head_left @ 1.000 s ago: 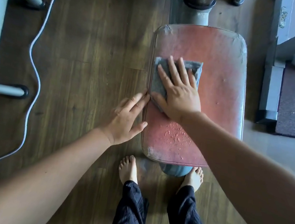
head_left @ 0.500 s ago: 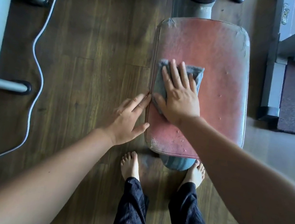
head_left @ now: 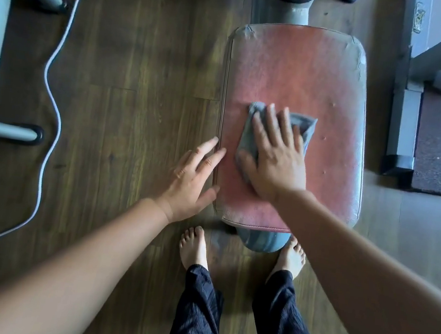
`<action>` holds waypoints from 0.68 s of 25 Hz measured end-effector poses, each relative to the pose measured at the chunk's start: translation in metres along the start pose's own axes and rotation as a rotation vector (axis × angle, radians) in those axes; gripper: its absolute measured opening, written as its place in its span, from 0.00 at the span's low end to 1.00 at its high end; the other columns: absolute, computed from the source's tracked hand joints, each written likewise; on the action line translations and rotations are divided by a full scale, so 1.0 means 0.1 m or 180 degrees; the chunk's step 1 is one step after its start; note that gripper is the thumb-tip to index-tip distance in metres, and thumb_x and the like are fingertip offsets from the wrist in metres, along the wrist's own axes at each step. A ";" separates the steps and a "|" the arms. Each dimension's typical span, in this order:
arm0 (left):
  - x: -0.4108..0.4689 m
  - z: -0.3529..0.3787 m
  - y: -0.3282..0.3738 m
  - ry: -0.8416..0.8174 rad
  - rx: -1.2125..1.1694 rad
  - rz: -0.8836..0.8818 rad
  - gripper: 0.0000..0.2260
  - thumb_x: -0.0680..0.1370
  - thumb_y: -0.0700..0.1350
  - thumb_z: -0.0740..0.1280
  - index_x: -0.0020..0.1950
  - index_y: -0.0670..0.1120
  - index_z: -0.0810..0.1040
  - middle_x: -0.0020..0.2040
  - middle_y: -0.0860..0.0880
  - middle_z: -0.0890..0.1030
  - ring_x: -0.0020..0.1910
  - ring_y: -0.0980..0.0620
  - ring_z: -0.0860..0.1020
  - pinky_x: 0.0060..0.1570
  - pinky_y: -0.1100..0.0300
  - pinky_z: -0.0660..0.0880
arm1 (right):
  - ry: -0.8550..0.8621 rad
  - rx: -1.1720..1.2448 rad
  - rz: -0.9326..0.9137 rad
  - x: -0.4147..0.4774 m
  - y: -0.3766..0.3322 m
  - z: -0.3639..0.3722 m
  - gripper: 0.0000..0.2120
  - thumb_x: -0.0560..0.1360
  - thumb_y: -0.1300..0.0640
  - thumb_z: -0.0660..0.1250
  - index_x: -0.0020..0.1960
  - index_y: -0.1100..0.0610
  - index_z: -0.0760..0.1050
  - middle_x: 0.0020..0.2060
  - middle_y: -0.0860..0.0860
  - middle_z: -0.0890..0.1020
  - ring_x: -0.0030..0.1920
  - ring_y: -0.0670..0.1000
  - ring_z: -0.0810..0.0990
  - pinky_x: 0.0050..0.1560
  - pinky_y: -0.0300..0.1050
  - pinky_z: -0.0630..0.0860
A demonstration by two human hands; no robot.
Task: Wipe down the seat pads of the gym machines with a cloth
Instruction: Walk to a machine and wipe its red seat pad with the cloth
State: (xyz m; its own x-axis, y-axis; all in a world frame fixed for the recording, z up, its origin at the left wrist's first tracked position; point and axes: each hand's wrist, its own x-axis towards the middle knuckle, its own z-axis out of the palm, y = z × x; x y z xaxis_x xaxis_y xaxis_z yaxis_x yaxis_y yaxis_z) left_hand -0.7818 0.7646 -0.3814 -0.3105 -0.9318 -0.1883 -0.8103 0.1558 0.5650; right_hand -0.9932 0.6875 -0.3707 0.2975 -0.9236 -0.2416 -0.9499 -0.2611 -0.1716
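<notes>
1. The folded grey cloth (head_left: 306,124) lies on the middle of the worn red vinyl seat pad (head_left: 295,70), pinned only by the flat of your right hand (head_left: 275,159). Nothing grips it, so I judge that a quick stroke could let it bunch or slide out from under your palm, leaving bare skin on the pad.
2. A few pale specks (head_left: 325,137) sit on the right half of the pad, beside the cloth. A sideways sweep would likely push them off the edge onto the dark wooden floor (head_left: 131,72), near your bare feet (head_left: 194,247), rather than lift them.
3. The pad's far corners look cracked and peeling. Dragging the cloth hard across them could catch a fold and tear the covering further.
4. The pad rides on a single grey post (head_left: 261,241). Leaning heavily on one side might make it rock or turn, though I cannot tell how firmly it is fixed.
5. The far half of the pad looks dull and dusty, so short strokes from here would likely miss it.
6. Right hand: palm down, fingers (head_left: 271,117) straight and spread over the cloth, thumb out to the left on its near corner. They press on it and do not curl round it.
7. Left hand (head_left: 190,179): extended beside the pad's left edge, fingers straight and loosely spread, tips at the seam, thumb by the side wall. It holds nothing. I cannot tell whether it braces the pad or only hovers against it.
</notes>
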 end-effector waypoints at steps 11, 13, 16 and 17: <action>-0.02 0.02 0.00 -0.0032 0.0153 0.0223 0.32 0.77 0.52 0.64 0.80 0.44 0.65 0.83 0.49 0.60 0.73 0.42 0.70 0.71 0.46 0.70 | 0.0044 0.0098 0.0454 -0.03 0.05 0.00 0.36 0.80 0.35 0.52 0.83 0.50 0.49 0.83 0.51 0.46 0.82 0.57 0.41 0.80 0.61 0.47; -0.02 0.02 0.00 0.0014 0.0158 0.0224 0.32 0.76 0.51 0.64 0.80 0.44 0.66 0.82 0.48 0.61 0.73 0.42 0.70 0.71 0.46 0.70 | -0.0071 0.0101 0.0168 -0.37 -0.23 0.11 0.37 0.80 0.36 0.52 0.83 0.51 0.49 0.83 0.52 0.46 0.82 0.57 0.41 0.79 0.63 0.48; -0.03 0.02 0.01 0.0021 0.0176 0.0253 0.32 0.77 0.51 0.64 0.80 0.44 0.65 0.82 0.48 0.61 0.73 0.42 0.71 0.71 0.46 0.70 | -0.0202 0.0044 -0.0344 -0.93 -0.15 0.18 0.36 0.81 0.35 0.54 0.83 0.49 0.50 0.83 0.49 0.48 0.82 0.54 0.41 0.80 0.61 0.50; -0.03 0.01 0.02 0.0021 0.0194 0.0254 0.32 0.77 0.52 0.64 0.80 0.44 0.65 0.82 0.48 0.61 0.72 0.42 0.71 0.70 0.46 0.71 | -0.0223 0.0007 -0.0354 -0.94 0.04 0.15 0.36 0.80 0.34 0.54 0.83 0.48 0.50 0.83 0.48 0.47 0.82 0.53 0.41 0.80 0.60 0.50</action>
State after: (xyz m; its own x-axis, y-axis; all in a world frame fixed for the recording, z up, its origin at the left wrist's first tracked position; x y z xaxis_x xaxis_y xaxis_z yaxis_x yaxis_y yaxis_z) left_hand -0.7828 0.7682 -0.3804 -0.3720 -0.9177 -0.1393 -0.8120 0.2490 0.5279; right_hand -1.0235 0.7776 -0.3627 0.4071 -0.8671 -0.2871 -0.9105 -0.3602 -0.2032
